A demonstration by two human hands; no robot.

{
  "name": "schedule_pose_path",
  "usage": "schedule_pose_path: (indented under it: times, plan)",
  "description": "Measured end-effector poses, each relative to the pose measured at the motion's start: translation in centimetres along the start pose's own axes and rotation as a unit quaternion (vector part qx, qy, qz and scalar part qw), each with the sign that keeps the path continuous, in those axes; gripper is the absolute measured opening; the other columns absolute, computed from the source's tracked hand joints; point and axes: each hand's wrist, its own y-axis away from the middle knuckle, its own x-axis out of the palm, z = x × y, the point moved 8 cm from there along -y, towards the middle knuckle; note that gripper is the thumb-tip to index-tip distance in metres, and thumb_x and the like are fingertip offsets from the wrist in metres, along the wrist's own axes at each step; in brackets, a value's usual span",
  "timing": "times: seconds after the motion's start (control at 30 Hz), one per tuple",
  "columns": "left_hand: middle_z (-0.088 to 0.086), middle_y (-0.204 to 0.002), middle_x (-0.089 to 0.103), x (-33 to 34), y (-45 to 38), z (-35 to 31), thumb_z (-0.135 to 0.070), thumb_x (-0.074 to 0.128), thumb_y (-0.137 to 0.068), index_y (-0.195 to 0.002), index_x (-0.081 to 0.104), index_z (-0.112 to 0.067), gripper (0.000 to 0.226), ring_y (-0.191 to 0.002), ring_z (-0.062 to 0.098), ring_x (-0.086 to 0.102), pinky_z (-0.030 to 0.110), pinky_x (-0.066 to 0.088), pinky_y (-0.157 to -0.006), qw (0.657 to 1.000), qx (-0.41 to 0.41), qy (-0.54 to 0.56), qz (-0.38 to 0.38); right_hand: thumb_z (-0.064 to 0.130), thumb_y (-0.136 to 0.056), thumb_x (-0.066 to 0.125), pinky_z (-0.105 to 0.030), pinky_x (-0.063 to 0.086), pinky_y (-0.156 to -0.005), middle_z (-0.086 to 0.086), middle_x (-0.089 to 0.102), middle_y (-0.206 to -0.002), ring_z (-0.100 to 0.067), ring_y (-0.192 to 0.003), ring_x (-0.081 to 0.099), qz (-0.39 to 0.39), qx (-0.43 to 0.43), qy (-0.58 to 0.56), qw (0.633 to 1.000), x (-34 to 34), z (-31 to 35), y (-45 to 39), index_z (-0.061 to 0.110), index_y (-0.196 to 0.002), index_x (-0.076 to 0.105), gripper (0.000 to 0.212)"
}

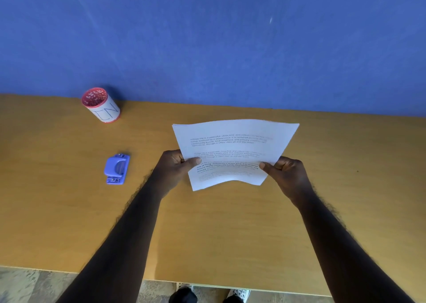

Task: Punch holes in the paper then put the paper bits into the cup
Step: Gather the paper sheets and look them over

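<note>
I pinch the paper (232, 150) by its side edges, left hand (176, 166) and right hand (285, 171), above the table (230, 233). The punch (116, 168) lies left of the paper, the cup (101, 105) beyond it.

Paper (232, 150) between both hands

The sheet of paper (232, 150) I hold carries printed paragraphs — the top one opens "Village life is a peaceful", the rest too blurred for me to read. Far left of the paper, the cup (101, 105) bears a white label with handwritten blue letters — seemingly "LN".
</note>
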Motion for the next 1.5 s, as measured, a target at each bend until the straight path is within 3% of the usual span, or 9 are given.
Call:
schedule_pose_path:
  times: [0.13, 0.27, 0.43, 0.57, 0.77, 1.0, 1.27, 1.4, 1.5]
  plan:
    - [0.005, -0.109, 0.076, -0.5, 0.2, 0.8, -0.024, 0.072, -0.083, -0.103, 0.076, -0.021, 0.021, -0.099, 0.026, 0.071, 0.039, 0.053, -0.077, 0.991, -0.041, 0.119, -0.055, 0.027, -0.086, 0.074, -0.022, 0.049, -0.090, 0.013, 0.058, -0.138, -0.006, -0.117, 0.060, -0.080, 0.029, 0.035, 0.996, -1.1, -0.7, 0.1, 0.026, -0.142, 0.050, 0.061]
    - [0.005, -0.099, 0.077, -0.1, 1.0, 3.1, -0.010, 0.066, -0.090, -0.098, 0.073, -0.017, 0.012, -0.090, 0.023, 0.070, 0.033, 0.051, -0.072, 0.946, -0.109, 0.271, -0.139, 0.047, -0.083, 0.072, -0.040, 0.045, -0.099, -0.006, 0.045, -0.153, -0.024, -0.129, 0.053, -0.082, 0.191, -0.002, 0.978, 0.1, -5.4, 1.5, 0.019, -0.156, 0.021, 0.093]
    - [0.000, -0.087, 0.078, 2.8, 2.3, 5.7, -0.010, 0.066, -0.091, -0.095, 0.072, -0.016, 0.010, -0.078, 0.015, 0.073, 0.026, 0.055, -0.061, 0.913, -0.172, 0.339, -0.146, 0.043, -0.089, 0.067, -0.040, 0.057, -0.082, -0.001, 0.070, -0.126, -0.025, -0.108, 0.071, 0.108, 0.225, -0.181, 0.951, 4.8, -7.7, 2.7, 0.028, -0.129, 0.060, 0.043]
    - [0.002, -0.087, 0.078, 3.4, 2.8, 6.7, -0.004, 0.066, -0.089, -0.100, 0.070, -0.012, 0.014, -0.073, 0.013, 0.074, 0.022, 0.053, -0.053, 0.911, -0.190, 0.340, -0.137, 0.015, -0.093, 0.064, -0.041, 0.059, -0.082, -0.008, 0.072, -0.121, -0.027, -0.109, 0.069, 0.059, 0.192, -0.192, 0.961, 3.8, -8.1, 2.2, 0.016, -0.121, 0.064, 0.028]
    - [-0.001, -0.097, 0.078, -1.7, 1.6, 5.9, -0.016, 0.056, -0.095, -0.109, 0.067, -0.017, 0.018, -0.083, 0.014, 0.075, 0.027, 0.060, -0.066, 0.902, -0.161, 0.373, -0.147, 0.006, -0.093, 0.063, -0.032, 0.060, -0.068, -0.010, 0.075, -0.112, -0.023, -0.095, 0.074, 0.035, 0.167, -0.127, 0.977, 0.3, -7.0, 1.5, 0.010, -0.113, 0.067, 0.021]
    - [0.000, -0.111, 0.076, -5.8, -0.2, 2.9, -0.017, 0.056, -0.097, -0.121, 0.065, -0.019, 0.026, -0.095, 0.018, 0.074, 0.028, 0.058, -0.073, 0.985, -0.122, 0.118, -0.017, 0.010, -0.091, 0.068, -0.052, 0.058, -0.087, -0.005, 0.077, -0.105, -0.030, -0.099, 0.072, 0.019, 0.099, 0.002, 0.995, -2.6, -4.1, 0.8, 0.012, -0.105, 0.072, 0.015]
    - [0.003, -0.104, 0.078, -6.5, -0.6, 1.3, -0.009, 0.071, -0.085, -0.101, 0.077, -0.016, 0.018, -0.089, 0.014, 0.074, 0.022, 0.056, -0.068, 0.998, -0.041, 0.028, -0.036, 0.012, -0.088, 0.072, -0.007, 0.049, -0.063, 0.027, 0.075, -0.087, 0.009, -0.082, 0.070, 0.000, 0.042, 0.039, 0.998, -2.2, -1.7, 1.5, 0.038, -0.076, 0.075, 0.029]
    - [-0.004, -0.103, 0.078, -6.8, -0.5, 2.5, -0.009, 0.075, -0.083, -0.099, 0.078, -0.021, 0.020, -0.098, 0.013, 0.072, 0.033, 0.054, -0.088, 0.997, -0.037, -0.034, -0.054, 0.017, -0.084, 0.077, -0.026, 0.058, -0.075, 0.011, 0.079, -0.090, -0.005, -0.088, 0.073, -0.032, 0.045, 0.063, 0.996, -2.3, -3.2, 0.9, 0.027, -0.086, 0.077, 0.010]
    - [-0.023, -0.088, 0.076, -6.1, 0.2, 4.2, -0.012, 0.077, -0.082, -0.090, 0.075, -0.034, 0.023, -0.083, -0.005, 0.070, 0.024, 0.050, -0.077, 0.991, -0.066, -0.106, -0.045, 0.018, -0.083, 0.078, -0.042, 0.057, -0.082, -0.007, 0.078, -0.095, -0.023, -0.090, 0.073, -0.029, 0.081, 0.103, 0.991, -1.6, -5.0, 1.0, 0.009, -0.097, 0.076, 0.016]
